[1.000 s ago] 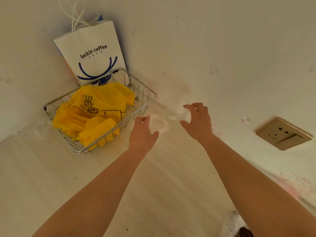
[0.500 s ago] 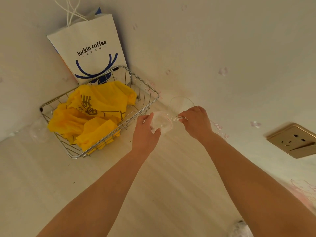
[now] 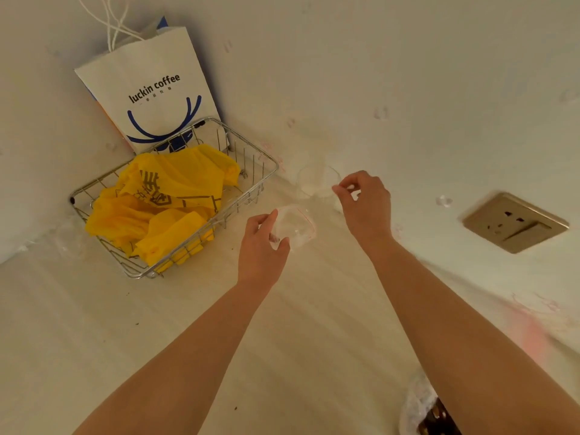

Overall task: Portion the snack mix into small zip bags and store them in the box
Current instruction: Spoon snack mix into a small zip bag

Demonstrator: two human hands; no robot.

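Observation:
My left hand (image 3: 262,243) grips a small clear zip bag (image 3: 295,226) with a red zip line, held just above the counter. My right hand (image 3: 365,199) is further back by the wall, fingers curled. Its thumb and forefinger pinch at the right side of a clear cup (image 3: 315,183) that stands against the wall. A clear bag with dark snack pieces (image 3: 428,409) lies at the bottom right, partly hidden by my right forearm. No storage box is visible.
A wire basket (image 3: 251,196) holding yellow plastic bags (image 3: 163,205) sits at the left. A white Luckin Coffee paper bag (image 3: 153,89) leans in the corner behind it. A brass wall socket (image 3: 514,221) is on the right wall.
My left hand has drawn the zip bag back from the cup towards me. My right hand has risen from the cup's base to its rim.

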